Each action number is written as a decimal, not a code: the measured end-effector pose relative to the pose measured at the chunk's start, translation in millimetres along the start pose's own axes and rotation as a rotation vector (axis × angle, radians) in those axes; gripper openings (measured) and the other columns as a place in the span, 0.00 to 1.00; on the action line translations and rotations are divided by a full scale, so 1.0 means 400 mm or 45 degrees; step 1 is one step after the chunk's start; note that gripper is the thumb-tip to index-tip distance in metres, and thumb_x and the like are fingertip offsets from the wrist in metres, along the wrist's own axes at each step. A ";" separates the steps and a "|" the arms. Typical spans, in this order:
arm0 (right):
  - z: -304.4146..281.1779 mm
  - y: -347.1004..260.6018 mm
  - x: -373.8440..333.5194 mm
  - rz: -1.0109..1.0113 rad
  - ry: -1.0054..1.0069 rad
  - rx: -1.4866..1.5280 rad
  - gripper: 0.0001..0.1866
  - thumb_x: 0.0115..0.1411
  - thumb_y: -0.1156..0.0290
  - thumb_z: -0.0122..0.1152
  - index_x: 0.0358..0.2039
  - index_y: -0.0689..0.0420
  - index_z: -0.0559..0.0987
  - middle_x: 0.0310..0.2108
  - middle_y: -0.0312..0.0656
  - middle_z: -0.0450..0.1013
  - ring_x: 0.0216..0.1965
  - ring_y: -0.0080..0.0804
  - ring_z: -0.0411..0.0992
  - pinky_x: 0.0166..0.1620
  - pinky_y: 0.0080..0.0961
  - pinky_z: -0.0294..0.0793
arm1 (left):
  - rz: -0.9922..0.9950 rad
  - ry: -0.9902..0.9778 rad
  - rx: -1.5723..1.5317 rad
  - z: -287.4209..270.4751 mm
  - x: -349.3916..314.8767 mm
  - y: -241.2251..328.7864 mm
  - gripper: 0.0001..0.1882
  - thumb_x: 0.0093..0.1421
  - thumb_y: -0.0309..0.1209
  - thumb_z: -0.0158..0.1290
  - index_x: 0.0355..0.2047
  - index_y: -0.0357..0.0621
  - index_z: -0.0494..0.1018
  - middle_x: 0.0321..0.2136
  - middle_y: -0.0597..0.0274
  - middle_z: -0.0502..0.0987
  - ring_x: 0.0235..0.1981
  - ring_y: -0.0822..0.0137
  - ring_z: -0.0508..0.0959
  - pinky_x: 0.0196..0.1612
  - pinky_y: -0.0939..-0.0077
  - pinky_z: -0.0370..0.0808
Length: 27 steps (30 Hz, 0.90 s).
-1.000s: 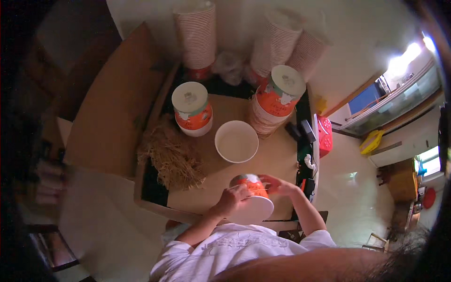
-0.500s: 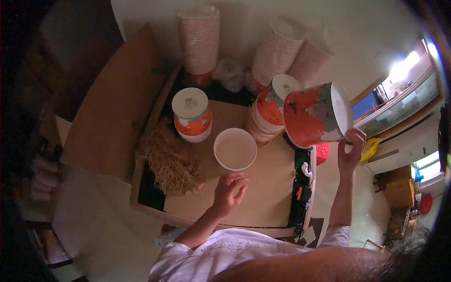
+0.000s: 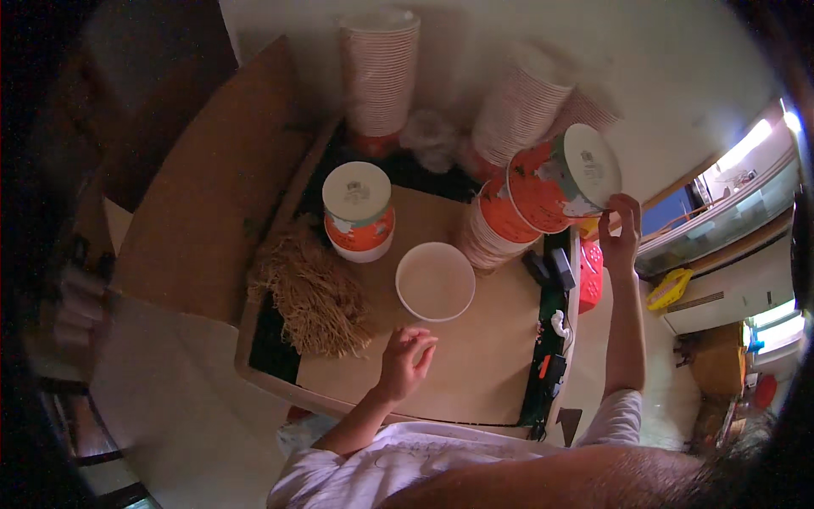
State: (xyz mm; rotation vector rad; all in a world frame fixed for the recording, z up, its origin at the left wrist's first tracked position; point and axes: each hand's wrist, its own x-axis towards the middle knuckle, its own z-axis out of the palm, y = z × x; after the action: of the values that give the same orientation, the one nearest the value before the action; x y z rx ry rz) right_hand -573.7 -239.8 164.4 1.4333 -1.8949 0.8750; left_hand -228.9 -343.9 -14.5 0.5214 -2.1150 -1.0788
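Nearest, holds the left hand over the near part of the tabletop, half curled, with nothing visible in its grasp. Just beyond, shows an open white tub, mouth up, with a bundle of tan fibres to its left. Farther right, grips an orange tub by the edge of its base with the right hand, tilted and upturned over a short stack; cannot tell whether touching it. Gripped at only one edge, might twist or slip; if lowered at this slant, could catch a rim and shove the stack toward the small dark boxes. Could also crumple the lip if pressed crooked. Includes another upturned stack on the left. Farthest, rises into tall columns of nested tubs, with a clear bag between.
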 end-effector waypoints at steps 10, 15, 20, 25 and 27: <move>0.092 0.058 -0.030 -0.029 -0.146 -0.029 0.15 0.44 0.86 0.50 0.35 0.60 0.71 0.37 0.48 0.65 0.39 0.46 0.67 0.40 0.32 0.69 | -0.073 -0.009 0.019 0.010 0.021 -0.023 0.11 0.46 0.22 0.56 0.31 0.47 0.72 0.32 0.62 0.71 0.33 0.64 0.71 0.31 0.75 0.71; 0.109 0.060 -0.025 -0.032 -0.186 -0.014 0.16 0.44 0.86 0.49 0.36 0.60 0.70 0.37 0.49 0.65 0.40 0.47 0.66 0.41 0.33 0.69 | -0.050 -0.060 0.016 0.023 0.081 -0.057 0.08 0.48 0.24 0.54 0.31 0.46 0.71 0.32 0.59 0.70 0.33 0.60 0.71 0.32 0.69 0.70; 0.116 0.069 -0.038 -0.094 -0.210 -0.044 0.18 0.43 0.88 0.47 0.37 0.61 0.70 0.38 0.49 0.65 0.40 0.47 0.66 0.41 0.33 0.69 | 0.033 -0.021 -0.115 0.060 0.410 -0.060 0.08 0.49 0.26 0.52 0.33 0.45 0.70 0.32 0.54 0.71 0.34 0.56 0.71 0.35 0.66 0.69; 0.132 0.066 -0.060 0.002 -0.258 0.018 0.19 0.42 0.88 0.48 0.37 0.61 0.71 0.38 0.49 0.65 0.41 0.47 0.66 0.42 0.33 0.68 | -0.074 -0.081 -0.049 0.204 0.571 -0.174 0.09 0.53 0.32 0.47 0.34 0.43 0.71 0.27 0.51 0.73 0.30 0.52 0.73 0.33 0.64 0.70; 0.136 0.072 -0.066 0.012 -0.264 0.019 0.19 0.42 0.88 0.48 0.38 0.61 0.71 0.40 0.49 0.65 0.41 0.47 0.66 0.43 0.33 0.69 | 0.082 -0.098 0.074 0.244 0.610 -0.212 0.10 0.54 0.33 0.47 0.34 0.42 0.72 0.26 0.51 0.74 0.28 0.51 0.74 0.32 0.63 0.71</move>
State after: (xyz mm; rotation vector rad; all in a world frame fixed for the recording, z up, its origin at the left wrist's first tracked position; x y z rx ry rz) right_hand -599.2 -262.2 106.9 1.5775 -2.0513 0.7712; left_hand -462.7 -490.6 -26.3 0.4421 -2.2204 -1.0189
